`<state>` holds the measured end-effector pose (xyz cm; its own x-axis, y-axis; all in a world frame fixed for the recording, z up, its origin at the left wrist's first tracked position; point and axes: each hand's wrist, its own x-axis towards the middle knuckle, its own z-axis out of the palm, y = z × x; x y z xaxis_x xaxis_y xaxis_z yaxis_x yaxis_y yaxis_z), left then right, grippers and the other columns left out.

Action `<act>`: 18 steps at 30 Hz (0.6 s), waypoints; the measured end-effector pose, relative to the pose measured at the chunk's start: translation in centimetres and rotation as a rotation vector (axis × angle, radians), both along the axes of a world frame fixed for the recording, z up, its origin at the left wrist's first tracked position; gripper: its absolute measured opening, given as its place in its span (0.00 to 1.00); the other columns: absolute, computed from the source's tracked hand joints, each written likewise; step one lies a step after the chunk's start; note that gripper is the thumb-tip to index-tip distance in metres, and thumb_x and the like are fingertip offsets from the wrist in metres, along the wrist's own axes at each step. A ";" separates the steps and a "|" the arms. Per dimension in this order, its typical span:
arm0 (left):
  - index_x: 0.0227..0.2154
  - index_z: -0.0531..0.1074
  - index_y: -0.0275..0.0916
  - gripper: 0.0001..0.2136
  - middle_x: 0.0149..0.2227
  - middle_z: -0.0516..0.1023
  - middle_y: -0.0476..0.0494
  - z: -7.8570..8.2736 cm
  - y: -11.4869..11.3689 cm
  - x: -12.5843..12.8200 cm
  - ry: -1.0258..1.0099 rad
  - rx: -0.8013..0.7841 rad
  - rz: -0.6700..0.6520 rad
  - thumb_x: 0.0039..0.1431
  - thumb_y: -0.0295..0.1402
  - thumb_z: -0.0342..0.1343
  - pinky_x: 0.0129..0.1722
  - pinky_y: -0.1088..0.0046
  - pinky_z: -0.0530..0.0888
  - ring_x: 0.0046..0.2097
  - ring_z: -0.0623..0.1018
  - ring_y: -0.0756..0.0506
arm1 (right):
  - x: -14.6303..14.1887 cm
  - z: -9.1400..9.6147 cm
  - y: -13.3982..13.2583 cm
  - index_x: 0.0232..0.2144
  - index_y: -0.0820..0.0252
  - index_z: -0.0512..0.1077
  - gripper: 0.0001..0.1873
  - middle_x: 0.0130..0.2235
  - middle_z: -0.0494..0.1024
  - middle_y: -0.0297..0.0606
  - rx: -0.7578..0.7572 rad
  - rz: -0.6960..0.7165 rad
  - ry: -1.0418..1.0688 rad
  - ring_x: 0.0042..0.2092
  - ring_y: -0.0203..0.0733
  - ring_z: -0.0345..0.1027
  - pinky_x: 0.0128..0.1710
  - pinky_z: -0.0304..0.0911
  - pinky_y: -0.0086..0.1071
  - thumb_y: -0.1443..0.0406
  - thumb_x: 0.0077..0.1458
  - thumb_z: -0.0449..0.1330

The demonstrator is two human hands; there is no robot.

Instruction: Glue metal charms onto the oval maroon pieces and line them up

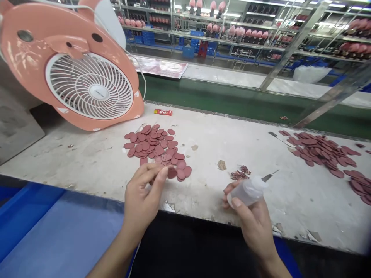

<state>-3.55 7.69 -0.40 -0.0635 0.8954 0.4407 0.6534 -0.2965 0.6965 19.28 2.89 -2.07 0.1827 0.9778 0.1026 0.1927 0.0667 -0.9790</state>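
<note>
My right hand point(251, 218) grips a small clear plastic squeeze bottle point(248, 190) with a thin metal needle tip that points up and right. My left hand point(144, 195) hovers at the near edge of a pile of dark red oval pads point(155, 148), thumb and fingers pinched together; whether a pad is between them I cannot make out. A second, larger heap of the same red pads point(321, 151) lies at the right of the white worktable point(95, 162).
A pink desk fan point(72, 65) stands at the back left with its white cord. A small red packet point(162, 112) lies near it. Red scraps point(240, 173) sit by the bottle. A green conveyor belt point(220, 100) runs behind the table, with racks beyond.
</note>
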 end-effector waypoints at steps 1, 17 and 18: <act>0.32 0.77 0.39 0.13 0.32 0.76 0.47 0.5 -0.7 0.5 -0.176 -0.110 -0.035 0.66 0.36 0.49 0.34 0.71 0.69 0.34 0.74 0.47 | -0.5 0.3 -0.2 0.42 0.53 0.62 0.12 0.37 0.70 0.35 -0.012 0.037 0.066 0.31 0.38 0.66 0.30 0.66 0.33 0.56 0.60 0.57; 0.25 0.79 0.35 0.28 0.22 0.72 0.45 -0.3 -5.4 4.2 -0.792 -1.146 -0.624 0.51 0.59 0.53 0.18 0.79 0.61 0.23 0.71 0.50 | 1.3 2.5 -1.1 0.32 0.59 0.66 0.15 0.27 0.76 0.34 -0.308 0.635 0.308 0.26 0.34 0.66 0.25 0.60 0.26 0.67 0.45 0.69; 0.23 0.79 0.34 0.28 0.19 0.70 0.47 -0.7 -5.3 4.3 -0.809 -1.234 -0.708 0.47 0.59 0.57 0.17 0.80 0.58 0.20 0.67 0.52 | 1.7 2.7 -1.1 0.31 0.59 0.67 0.16 0.27 0.76 0.34 -0.326 0.685 0.275 0.25 0.34 0.65 0.24 0.59 0.25 0.69 0.42 0.69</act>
